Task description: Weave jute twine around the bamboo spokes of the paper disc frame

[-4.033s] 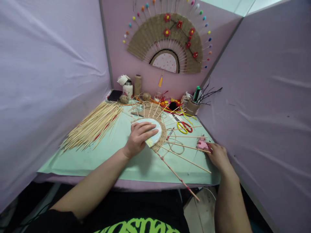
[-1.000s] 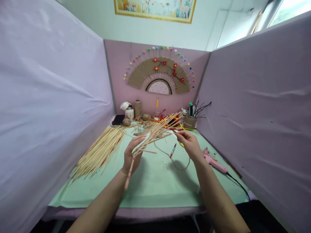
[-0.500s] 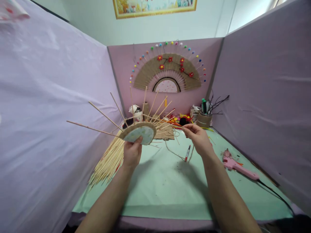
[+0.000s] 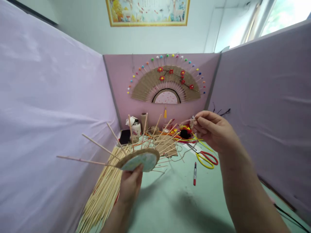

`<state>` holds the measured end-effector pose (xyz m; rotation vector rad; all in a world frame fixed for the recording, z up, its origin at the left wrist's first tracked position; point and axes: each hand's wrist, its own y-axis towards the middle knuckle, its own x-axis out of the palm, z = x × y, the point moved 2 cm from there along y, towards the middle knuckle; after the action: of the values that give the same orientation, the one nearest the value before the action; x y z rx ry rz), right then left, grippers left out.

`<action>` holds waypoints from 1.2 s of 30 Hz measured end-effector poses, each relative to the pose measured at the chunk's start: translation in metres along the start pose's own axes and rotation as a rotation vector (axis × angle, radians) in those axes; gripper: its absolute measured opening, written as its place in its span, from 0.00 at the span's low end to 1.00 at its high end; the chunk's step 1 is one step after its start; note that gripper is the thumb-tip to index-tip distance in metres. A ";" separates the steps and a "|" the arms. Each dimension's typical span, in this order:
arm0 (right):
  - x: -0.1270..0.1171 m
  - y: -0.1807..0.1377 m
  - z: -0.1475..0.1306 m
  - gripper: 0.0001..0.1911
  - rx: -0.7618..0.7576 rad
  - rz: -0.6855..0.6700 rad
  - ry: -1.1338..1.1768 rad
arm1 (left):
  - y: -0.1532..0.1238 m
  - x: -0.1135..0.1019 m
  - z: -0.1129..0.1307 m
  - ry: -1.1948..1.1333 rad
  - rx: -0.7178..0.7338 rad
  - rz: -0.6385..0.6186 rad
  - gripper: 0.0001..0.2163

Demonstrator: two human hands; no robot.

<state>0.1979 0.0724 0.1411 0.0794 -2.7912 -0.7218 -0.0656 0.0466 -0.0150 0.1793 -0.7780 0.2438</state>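
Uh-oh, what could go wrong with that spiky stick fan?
Maybe two things. The thin sticks poke out from the half-round piece with nothing propping up their tips, so a bump might bend or snap one. Also, the left hand grips just the bottom edge, so the piece could tilt or slip and drop onto the table.

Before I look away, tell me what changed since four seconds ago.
The left hand has turned the small fan, straight edge toward the person. The right hand left the right side of the table and rose, pinching something thin. Wall fan and stick bundle stayed put.
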 end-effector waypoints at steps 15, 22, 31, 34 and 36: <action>0.013 0.025 0.013 0.12 -0.013 0.159 -0.368 | -0.008 -0.010 -0.006 0.029 0.004 -0.048 0.18; -0.006 -0.022 0.037 0.14 0.081 0.132 -0.400 | -0.011 -0.004 -0.009 0.049 0.107 -0.018 0.17; -0.018 -0.065 0.062 0.16 0.105 0.122 -0.284 | -0.023 0.009 -0.009 0.096 0.249 -0.064 0.17; -0.018 -0.075 0.069 0.16 0.118 0.132 -0.230 | -0.024 0.009 -0.011 0.104 0.276 -0.065 0.17; -0.019 -0.079 0.074 0.17 0.122 0.148 -0.189 | -0.023 0.008 -0.013 0.117 0.281 -0.071 0.17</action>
<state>0.1965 0.0399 0.0357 -0.1802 -2.9794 -0.5486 -0.0452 0.0290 -0.0198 0.4539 -0.6181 0.2933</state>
